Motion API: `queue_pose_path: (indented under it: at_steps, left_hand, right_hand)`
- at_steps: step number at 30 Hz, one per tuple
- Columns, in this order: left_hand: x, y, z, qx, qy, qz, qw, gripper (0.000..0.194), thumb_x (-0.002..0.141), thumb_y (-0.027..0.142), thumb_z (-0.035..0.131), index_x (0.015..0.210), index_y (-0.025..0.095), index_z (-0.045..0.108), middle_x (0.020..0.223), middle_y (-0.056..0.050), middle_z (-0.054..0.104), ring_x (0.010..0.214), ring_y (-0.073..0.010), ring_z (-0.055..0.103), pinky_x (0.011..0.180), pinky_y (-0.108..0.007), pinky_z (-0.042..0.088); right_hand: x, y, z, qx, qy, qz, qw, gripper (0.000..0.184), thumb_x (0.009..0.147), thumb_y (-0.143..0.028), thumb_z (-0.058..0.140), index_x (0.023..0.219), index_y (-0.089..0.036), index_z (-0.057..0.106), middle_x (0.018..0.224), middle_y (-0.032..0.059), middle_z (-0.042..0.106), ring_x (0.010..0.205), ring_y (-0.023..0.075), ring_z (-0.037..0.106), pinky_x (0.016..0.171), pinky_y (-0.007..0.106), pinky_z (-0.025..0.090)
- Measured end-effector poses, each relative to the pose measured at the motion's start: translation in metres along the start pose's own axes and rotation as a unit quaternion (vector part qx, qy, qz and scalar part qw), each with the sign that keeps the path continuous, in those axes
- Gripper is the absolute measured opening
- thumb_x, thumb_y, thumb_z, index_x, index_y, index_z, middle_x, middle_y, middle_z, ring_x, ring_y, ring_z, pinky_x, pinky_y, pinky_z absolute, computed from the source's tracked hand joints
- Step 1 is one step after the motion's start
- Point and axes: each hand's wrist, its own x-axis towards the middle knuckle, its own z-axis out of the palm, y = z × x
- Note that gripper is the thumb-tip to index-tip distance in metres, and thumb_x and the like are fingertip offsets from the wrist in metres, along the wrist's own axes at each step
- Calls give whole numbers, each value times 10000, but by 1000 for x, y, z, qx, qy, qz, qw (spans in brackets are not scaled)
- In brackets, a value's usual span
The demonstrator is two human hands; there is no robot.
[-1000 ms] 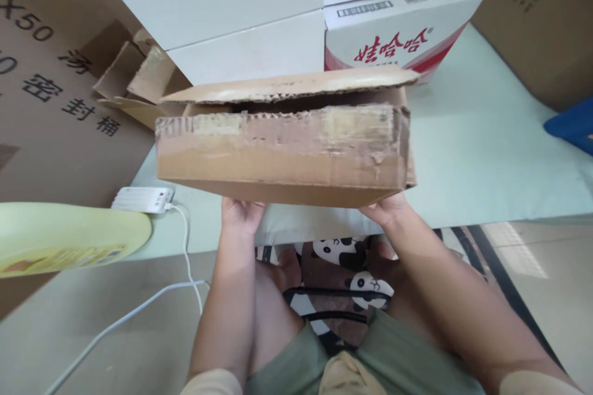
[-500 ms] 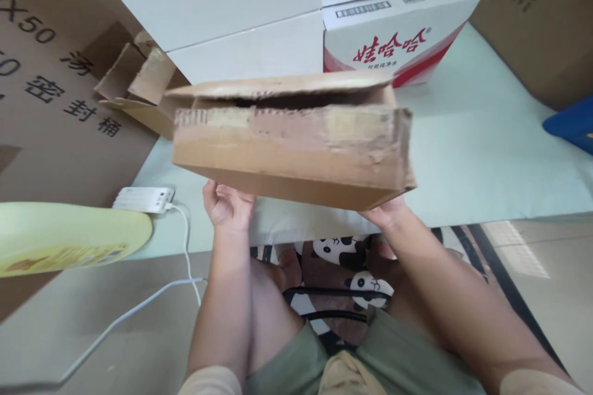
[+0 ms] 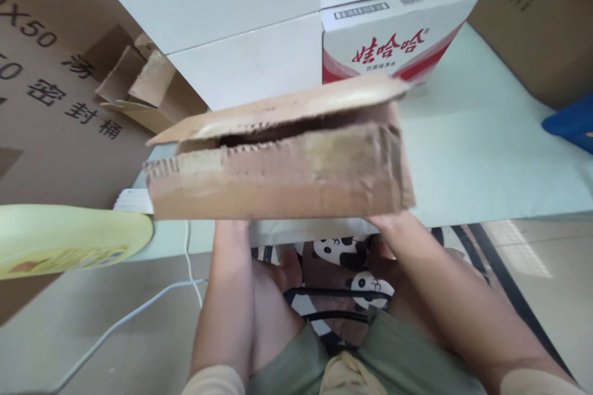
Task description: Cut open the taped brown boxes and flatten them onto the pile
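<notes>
1. The red box (image 3: 389,52) stood on the desk (image 3: 486,154), white with red lettering facing me and a barcode on its top.
2. The carton (image 3: 278,191) was raised above the desk, nearer to me than the red box and reaching well to its left. Its top flap (image 3: 278,105) stood partly lifted over a dark gap, and its near wall was scuffed.
3. My right grip (image 3: 385,221) held the carton low by its right end, on the near side of the red box; my fingers were hidden, so I could not tell how wide they were spread.
4. My left grip (image 3: 231,223) was nearer to me than the red box and to its left, mostly hidden at the carton's lower edge; I could not tell whether it was wide, narrow or holding.
5. Well left of the red box, on my side, were the yellow bottle (image 3: 74,237) and a partly covered power bank (image 3: 133,200).
6. A blue thing (image 3: 569,126) lay well right of the red box.
</notes>
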Motion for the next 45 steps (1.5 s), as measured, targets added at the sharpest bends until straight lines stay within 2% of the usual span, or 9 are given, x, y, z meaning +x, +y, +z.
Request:
queue_pose_path:
  at_steps: [6,11,14,20,28,33,38,41,45]
  left_hand:
    - [-17,-6,16,14,11,86,996,237,882,425,694,948,209,764,966,-37,808,1049,-214,752,921,-291,599]
    - [-42,-2,36,-3,-50,109,993,521,806,692,694,1091,261,763,1164,-58,791,1359,-314,632,1077,-370,552]
    - [-49,-2,33,4,-71,92,993,719,731,819,692,1200,277,739,1233,-94,770,1405,-362,592,1099,-432,546]
    - [-42,-8,5,62,-40,63,995,688,442,504,916,1078,297,752,1081,-61,799,1321,-427,640,1026,-478,606]
    - [-39,-4,20,51,-5,135,990,525,636,585,725,1042,253,715,1005,-44,775,1229,-338,680,993,-375,582]
    - [-29,6,18,43,8,67,997,431,779,574,670,1036,232,712,970,-30,761,1026,-251,727,888,-321,587]
    - [-29,11,22,49,17,-54,997,386,908,501,569,1103,207,725,928,-58,780,875,-236,747,807,-343,620]
    - [-30,10,25,58,40,-92,993,414,907,533,573,1112,207,728,943,-76,793,966,-285,765,885,-418,641]
    - [-29,3,18,65,57,-60,994,386,872,528,642,1065,207,739,921,-77,798,1131,-336,749,982,-438,627]
  right_hand:
    - [1,-2,-2,15,36,-46,998,448,713,-518,843,1075,-299,696,994,-5,824,1091,291,778,958,489,678]
    - [2,1,1,10,50,-57,997,496,732,-500,840,1155,-311,663,1089,-12,816,1168,278,750,1011,460,655]
    - [6,2,1,19,79,-45,996,494,728,-497,851,1140,-296,666,1047,-4,819,1079,269,768,904,417,681]
    - [13,1,0,48,117,-31,991,426,770,-587,814,1050,-287,701,968,-28,818,915,226,776,758,359,667]
    - [18,-4,-8,-36,189,-78,978,443,734,-590,790,974,-291,569,751,-67,662,633,145,621,566,270,502]
    - [18,-13,-14,-218,202,-216,930,439,686,-336,761,1092,-316,596,968,-13,630,922,178,634,760,303,538]
    - [11,-8,-12,-325,92,-251,907,606,745,-457,809,1275,-327,546,1393,69,600,1307,268,583,1070,440,514]
    - [9,-4,-13,-344,47,-267,899,644,785,-482,811,1337,-336,514,1485,80,564,1377,276,562,1127,459,502]
    - [8,-3,-12,-418,51,-305,854,681,759,-377,825,1378,-322,546,1476,100,607,1364,307,589,1074,478,541]
